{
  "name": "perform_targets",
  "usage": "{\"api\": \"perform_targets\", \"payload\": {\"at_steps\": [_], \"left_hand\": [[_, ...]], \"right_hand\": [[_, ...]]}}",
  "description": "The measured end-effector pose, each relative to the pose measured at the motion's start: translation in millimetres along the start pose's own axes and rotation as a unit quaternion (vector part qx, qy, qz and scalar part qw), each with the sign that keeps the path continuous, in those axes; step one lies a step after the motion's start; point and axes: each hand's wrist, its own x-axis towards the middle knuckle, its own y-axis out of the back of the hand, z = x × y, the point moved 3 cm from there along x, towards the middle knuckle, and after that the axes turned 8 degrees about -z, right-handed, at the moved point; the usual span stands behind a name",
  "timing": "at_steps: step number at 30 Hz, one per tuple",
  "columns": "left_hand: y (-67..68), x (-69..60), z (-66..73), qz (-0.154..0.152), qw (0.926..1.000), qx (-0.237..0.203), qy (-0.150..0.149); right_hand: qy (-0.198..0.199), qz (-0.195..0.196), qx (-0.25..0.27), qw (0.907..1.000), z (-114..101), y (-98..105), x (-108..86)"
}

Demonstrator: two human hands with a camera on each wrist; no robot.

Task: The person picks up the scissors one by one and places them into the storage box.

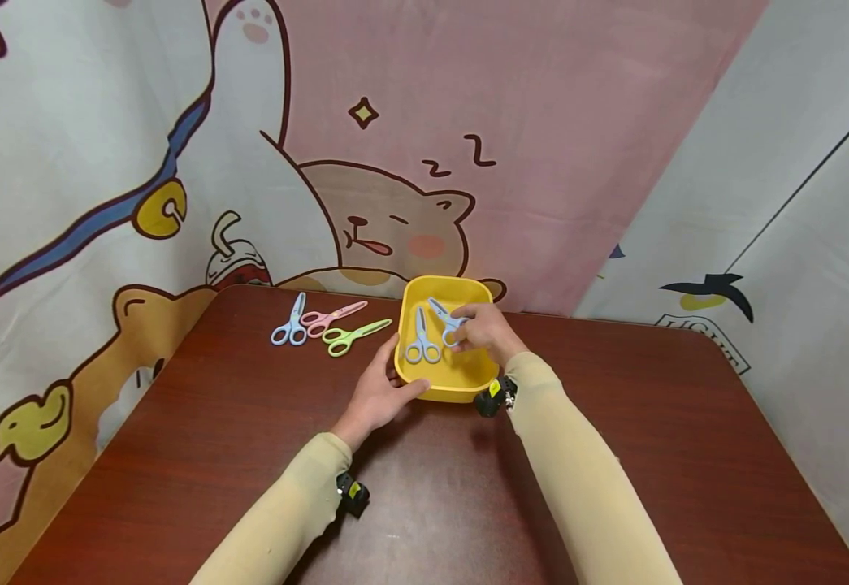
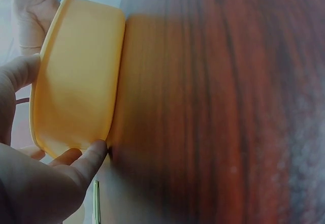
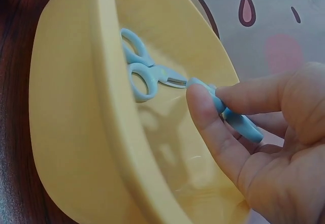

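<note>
A yellow plastic basket [image 1: 448, 396] stands on the table. My left hand [image 1: 380, 394] holds its near left corner, with the thumb at the rim and the fingers against the outer wall. Over the basket's right side, my right hand [image 1: 488, 331] pinches a pair of blue scissors [image 3: 245, 127] by the handles between thumb and fingers. Their blades point away to the upper left in the head view. Inside the basket, to the left, lies another pair of blue scissors [image 1: 422, 335]; in the right wrist view its handles are by the near wall.
Left of the basket, blue scissors [image 1: 293, 322], pink scissors [image 1: 331, 318] and green scissors [image 1: 354, 334] lie on the brown wooden table [image 1: 614, 439]. A cartoon-printed cloth [image 1: 556, 162] hangs behind the table's far edge, close to the basket.
</note>
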Motion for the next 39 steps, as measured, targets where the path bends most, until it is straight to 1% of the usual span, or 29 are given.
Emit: {"api": "perform_targets", "payload": {"at_steps": [3,11,23,28,33,39], "left_hand": [[0.0,0.0,-0.3,-0.001,1.0,-0.001,-0.002],[0.3,0.1,-1.1,-0.001,1.0,-0.007,-0.007],[1.1,-1.6,-0.5,0.002,1.0,-0.007,-0.003],[0.3,-0.8,-0.6,0.0,1.0,-0.007,0.001],[0.0,-0.4,-0.7,0.003,1.0,-0.006,0.0],[0.5,-1.3,-0.8,0.005,1.0,-0.003,0.003]], "right_hand": [[-0.005,0.001,-0.007,1.0,0.9,-1.0,2.1],[-0.002,0.005,-0.022,0.9997,1.1,-3.9,5.5],[-0.005,0.013,-0.042,0.999,1.0,-8.2,7.4],[-0.018,0.012,-0.048,0.9986,1.4,-8.9,8.3],[-0.02,0.011,-0.057,0.9981,2.3,-9.7,11.3],[-0.021,0.012,-0.056,0.9982,3.0,-10.4,13.7]]}}
